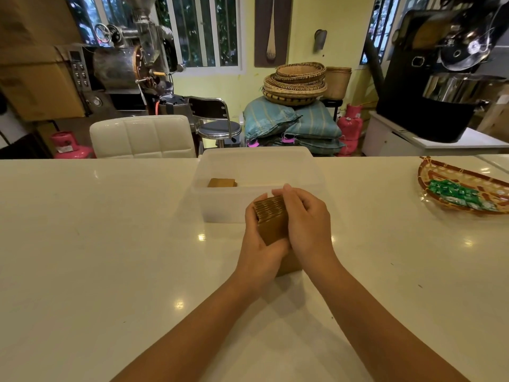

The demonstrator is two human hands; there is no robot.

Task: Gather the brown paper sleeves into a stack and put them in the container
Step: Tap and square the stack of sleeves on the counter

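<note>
A stack of brown paper sleeves (271, 220) stands on edge between my two hands, just in front of the near wall of the container. My left hand (260, 245) grips its left side and bottom. My right hand (304, 219) presses against its right side, fingers over the top. More brown sleeves (289, 264) lie on the table under my hands, partly hidden. The translucent white plastic container (217, 205) sits at the table's middle back. Inside it lies another brown sleeve stack (222, 183) at the left.
The white table (110, 244) extends wide on both sides. A woven tray (429, 186) with green packets (454, 194) rests at the right edge. Behind the table stand a white chair (141, 137), a stool and roasting machines.
</note>
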